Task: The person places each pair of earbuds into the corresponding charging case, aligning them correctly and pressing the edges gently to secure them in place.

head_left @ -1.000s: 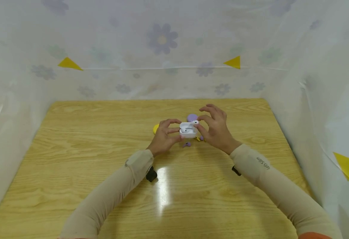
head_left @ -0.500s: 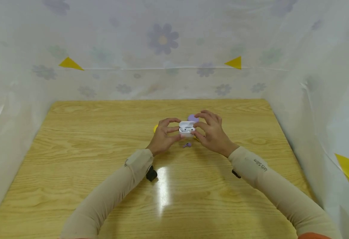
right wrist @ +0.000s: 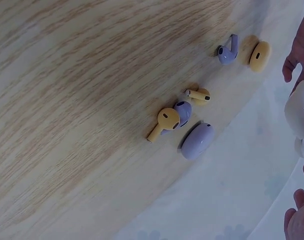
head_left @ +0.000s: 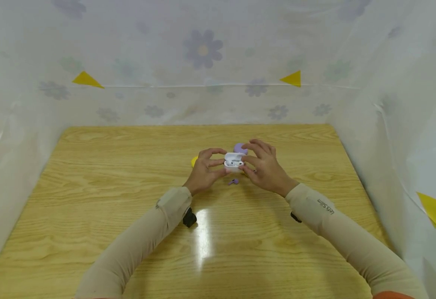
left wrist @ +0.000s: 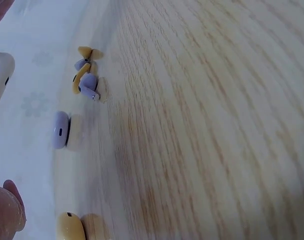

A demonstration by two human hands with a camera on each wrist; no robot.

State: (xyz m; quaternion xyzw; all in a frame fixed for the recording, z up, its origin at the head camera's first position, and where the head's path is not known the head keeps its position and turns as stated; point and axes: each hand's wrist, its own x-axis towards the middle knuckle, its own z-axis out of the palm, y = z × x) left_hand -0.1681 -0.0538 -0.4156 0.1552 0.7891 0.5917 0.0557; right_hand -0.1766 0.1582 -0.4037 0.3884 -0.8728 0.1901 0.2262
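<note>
My left hand point(head_left: 204, 170) holds a small white earbud case point(head_left: 232, 169) by its left side, above the table. Its lid is flipped up. A white earbud point(head_left: 230, 163) sits in the left slot. My right hand point(head_left: 266, 170) is at the case's right side, thumb and index finger pinching a second white earbud point(head_left: 240, 163) at the right slot. How deep that one sits is hard to tell. Part of the white case point(right wrist: 299, 110) shows at the right edge of the right wrist view, between the hands.
On the wooden table point(head_left: 128, 232) lie a purple case point(head_left: 240, 148) and a yellow case point(head_left: 194, 161). One purple earbud point(right wrist: 227, 54) lies apart; a yellow earbud point(right wrist: 168, 119) lies clustered with other yellow and purple ones. A floral curtain point(head_left: 147, 54) hangs behind.
My right hand has lowered the white earbud from above the case's right side to the right slot. Its fingers stay on it. The left hand and case have hardly moved.
</note>
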